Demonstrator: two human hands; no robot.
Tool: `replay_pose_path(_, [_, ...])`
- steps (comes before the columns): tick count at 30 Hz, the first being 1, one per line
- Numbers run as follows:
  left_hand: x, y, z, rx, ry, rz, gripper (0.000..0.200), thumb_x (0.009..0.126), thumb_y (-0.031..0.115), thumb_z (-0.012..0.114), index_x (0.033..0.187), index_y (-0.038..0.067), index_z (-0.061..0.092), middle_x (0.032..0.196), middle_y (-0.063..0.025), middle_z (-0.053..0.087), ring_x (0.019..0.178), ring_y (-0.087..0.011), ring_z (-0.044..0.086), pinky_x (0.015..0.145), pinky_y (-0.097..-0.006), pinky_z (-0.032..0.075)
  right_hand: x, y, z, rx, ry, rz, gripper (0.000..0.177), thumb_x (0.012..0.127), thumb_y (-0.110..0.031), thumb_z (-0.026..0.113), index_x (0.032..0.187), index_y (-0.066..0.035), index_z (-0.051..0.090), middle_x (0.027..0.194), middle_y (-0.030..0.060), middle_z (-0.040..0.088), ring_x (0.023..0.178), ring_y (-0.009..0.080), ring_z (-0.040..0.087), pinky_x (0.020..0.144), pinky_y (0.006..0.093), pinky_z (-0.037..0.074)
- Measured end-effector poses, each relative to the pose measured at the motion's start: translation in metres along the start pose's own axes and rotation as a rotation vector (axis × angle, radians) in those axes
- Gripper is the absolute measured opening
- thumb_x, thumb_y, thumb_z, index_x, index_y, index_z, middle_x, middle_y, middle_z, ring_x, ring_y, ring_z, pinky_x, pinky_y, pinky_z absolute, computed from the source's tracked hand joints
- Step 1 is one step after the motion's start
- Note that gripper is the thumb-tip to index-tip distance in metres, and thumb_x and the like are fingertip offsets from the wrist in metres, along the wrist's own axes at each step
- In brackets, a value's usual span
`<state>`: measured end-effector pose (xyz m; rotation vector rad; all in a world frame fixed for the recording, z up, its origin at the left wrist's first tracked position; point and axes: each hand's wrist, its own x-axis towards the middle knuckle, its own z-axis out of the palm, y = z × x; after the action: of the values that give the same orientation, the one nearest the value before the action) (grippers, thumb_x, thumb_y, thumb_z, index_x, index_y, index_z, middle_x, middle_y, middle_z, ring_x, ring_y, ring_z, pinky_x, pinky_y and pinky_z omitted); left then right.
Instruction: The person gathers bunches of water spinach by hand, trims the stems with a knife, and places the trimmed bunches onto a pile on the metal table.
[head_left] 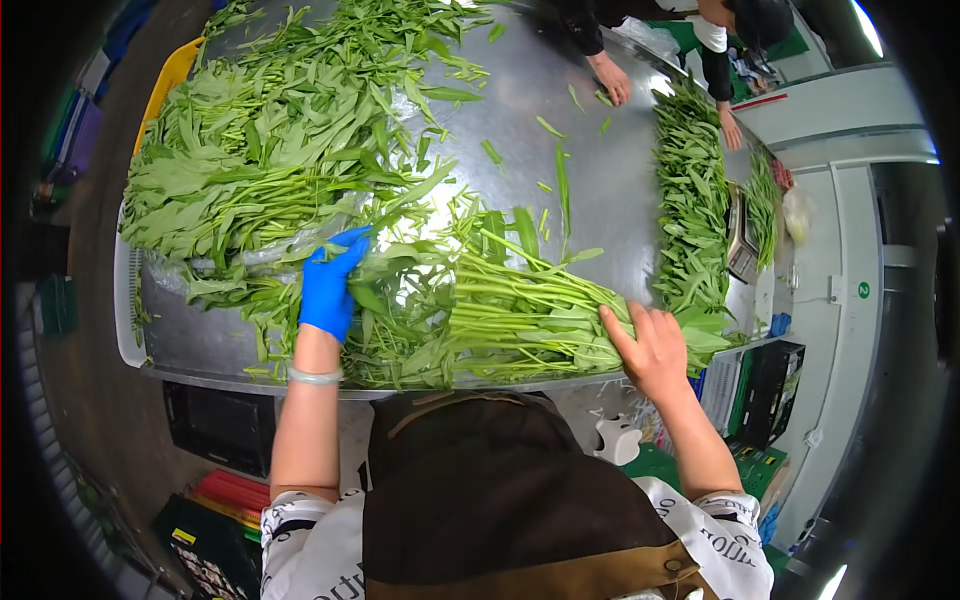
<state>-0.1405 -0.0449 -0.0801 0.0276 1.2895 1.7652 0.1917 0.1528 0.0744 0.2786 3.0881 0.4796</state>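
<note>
Head view: our right hand (655,350) loosely holds the leafy bundle (535,320) at four o'clock, left hand (332,285) at nine, grip unclear; one-ended support could let stems spill over the table edge (240,382).

Gloved left hand (334,285) raised, bare right hand (652,350) palm-down.

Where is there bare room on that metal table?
Mostly the table between scattered stems and the row of greens; a smaller patch borders the white tray. Crowded: the leafy pile, and between left hand and right hand.
</note>
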Motion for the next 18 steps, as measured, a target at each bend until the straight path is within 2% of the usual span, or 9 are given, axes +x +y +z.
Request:
replay_pose_path(2, [0.004, -0.002, -0.004, 0.041, -0.036, -0.065, 0.033, 0.083, 0.008, 0.067, 0.115, 0.000, 0.061, 0.106, -0.0109, 0.067, 0.092, -0.0186, 0.064, 0.083, -0.0327, 0.051, 0.000, -0.001, 0.000, -0.026, 0.035, -0.063, 0.057, 0.069, -0.008, 0.057, 0.125, -0.020, 0.058, 0.099, 0.0117, 0.058, 0.071, 0.0206, 0.053, 0.064, 0.0321, 0.045])
replay_pose_path(5, [-0.017, 0.006, 0.051, 0.351, -0.496, -0.131, 0.032, 0.083, 0.008, 0.067, 0.113, 0.001, 0.063, 0.105, -0.0097, 0.067, 0.091, -0.0167, 0.064, 0.083, -0.0305, 0.051, 0.012, -0.010, 0.000, -0.027, 0.043, -0.160, 0.057, 0.069, -0.008, 0.057, 0.124, -0.023, 0.057, 0.099, 0.0115, 0.059, 0.070, 0.0200, 0.052, 0.064, 0.0315, 0.045])
replay_pose_path(8, [-0.018, -0.020, 0.073, 0.423, -0.577, -0.152, 0.031, 0.083, 0.010, 0.067, 0.113, 0.000, 0.064, 0.104, -0.0086, 0.067, 0.089, -0.0151, 0.064, 0.082, -0.0291, 0.051, 0.014, -0.011, 0.001, -0.020, 0.022, -0.189, 0.058, 0.069, -0.008, 0.057, 0.125, -0.024, 0.057, 0.099, 0.0114, 0.059, 0.070, 0.0196, 0.052, 0.064, 0.0312, 0.045])
replay_pose_path(10, [-0.005, 0.001, 0.055, 0.248, -0.165, -0.041, 0.023, 0.083, 0.013, 0.068, 0.103, 0.002, 0.069, 0.099, -0.0073, 0.069, 0.084, -0.0142, 0.064, 0.075, -0.0271, 0.051, 0.007, -0.004, 0.001, -0.016, 0.022, -0.145, 0.058, 0.070, -0.008, 0.058, 0.125, -0.024, 0.057, 0.099, 0.0115, 0.059, 0.071, 0.0196, 0.053, 0.064, 0.0315, 0.046])
replay_pose_path(12, [0.010, 0.014, 0.019, 0.023, 0.051, -0.004, 0.019, 0.084, 0.018, 0.067, 0.097, 0.004, 0.072, 0.098, -0.0074, 0.069, 0.085, -0.0167, 0.066, 0.071, -0.0281, 0.052, -0.004, 0.002, -0.001, -0.043, 0.037, -0.118, 0.058, 0.070, -0.008, 0.058, 0.125, -0.025, 0.057, 0.099, 0.0116, 0.059, 0.071, 0.0197, 0.053, 0.065, 0.0315, 0.046])
replay_pose_path(15, [0.009, 0.018, 0.003, 0.396, -0.119, -0.052, 0.023, 0.084, 0.019, 0.067, 0.101, 0.003, 0.071, 0.107, -0.0101, 0.067, 0.089, -0.0189, 0.066, 0.077, -0.0293, 0.053, -0.007, 0.003, -0.006, -0.058, 0.037, -0.108, 0.057, 0.071, -0.008, 0.058, 0.125, -0.026, 0.057, 0.099, 0.0113, 0.059, 0.072, 0.0197, 0.054, 0.066, 0.0312, 0.047])
replay_pose_path(16, [0.004, 0.010, 0.010, 0.658, -0.324, 0.179, 0.026, 0.084, 0.020, 0.068, 0.103, 0.002, 0.071, 0.115, -0.0130, 0.065, 0.098, -0.0187, 0.064, 0.084, -0.0298, 0.051, -0.006, 0.001, -0.007, -0.052, 0.035, -0.111, 0.056, 0.071, -0.008, 0.058, 0.125, -0.026, 0.057, 0.099, 0.0112, 0.060, 0.072, 0.0195, 0.055, 0.066, 0.0311, 0.047])
replay_pose_path(17, [-0.001, 0.009, 0.022, 0.576, -0.516, -0.077, 0.033, 0.084, 0.015, 0.068, 0.114, 0.003, 0.067, 0.124, -0.0136, 0.060, 0.118, -0.0200, 0.054, 0.101, -0.0337, 0.041, -0.004, -0.001, -0.007, -0.047, 0.032, -0.115, 0.056, 0.071, -0.009, 0.058, 0.125, -0.026, 0.057, 0.099, 0.0110, 0.060, 0.072, 0.0194, 0.055, 0.066, 0.0309, 0.047])
replay_pose_path(18, [-0.010, 0.013, 0.046, 0.656, -0.635, -0.171, 0.033, 0.083, 0.016, 0.069, 0.113, 0.002, 0.067, 0.127, -0.0127, 0.058, 0.117, -0.0190, 0.054, 0.100, -0.0336, 0.042, -0.002, -0.003, -0.006, -0.044, 0.042, -0.133, 0.056, 0.071, -0.009, 0.058, 0.124, -0.026, 0.057, 0.098, 0.0109, 0.060, 0.073, 0.0192, 0.055, 0.066, 0.0308, 0.047])
